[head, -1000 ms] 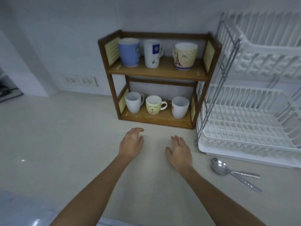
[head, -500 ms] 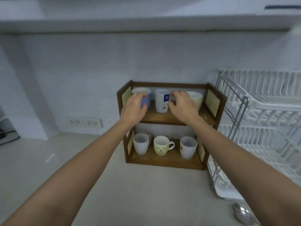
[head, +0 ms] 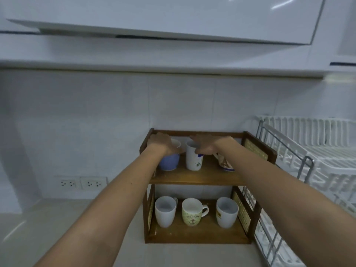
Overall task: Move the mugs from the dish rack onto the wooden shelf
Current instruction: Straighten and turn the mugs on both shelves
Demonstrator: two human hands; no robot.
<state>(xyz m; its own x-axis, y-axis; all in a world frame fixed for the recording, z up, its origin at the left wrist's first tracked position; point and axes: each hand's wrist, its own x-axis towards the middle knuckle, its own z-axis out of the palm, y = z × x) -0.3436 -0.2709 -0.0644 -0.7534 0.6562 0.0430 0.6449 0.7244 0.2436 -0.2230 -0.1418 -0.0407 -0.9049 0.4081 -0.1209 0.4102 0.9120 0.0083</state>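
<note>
The wooden shelf (head: 194,179) stands against the wall with mugs on both levels. My left hand (head: 160,144) lies over the rim of the blue mug (head: 169,163) at the top left, fingers curled around it. My right hand (head: 206,146) covers the rim of the tall white mug (head: 192,160) beside it, thumb on its side. A beige patterned mug (head: 226,166) shows partly behind my right forearm. Below stand a white mug (head: 165,212), a yellow-green mug (head: 192,213) and another white mug (head: 227,212). The white dish rack (head: 312,151) at the right holds no mugs.
Wall sockets (head: 82,183) sit left of the shelf, just above the pale counter (head: 57,228). White upper cabinets (head: 173,26) hang overhead. The rack's metal frame (head: 306,166) stands close to the shelf's right side.
My hands rose from the counter to the top shelf and now rest on the blue and white mugs. The view has tilted upward, showing the cabinets.
</note>
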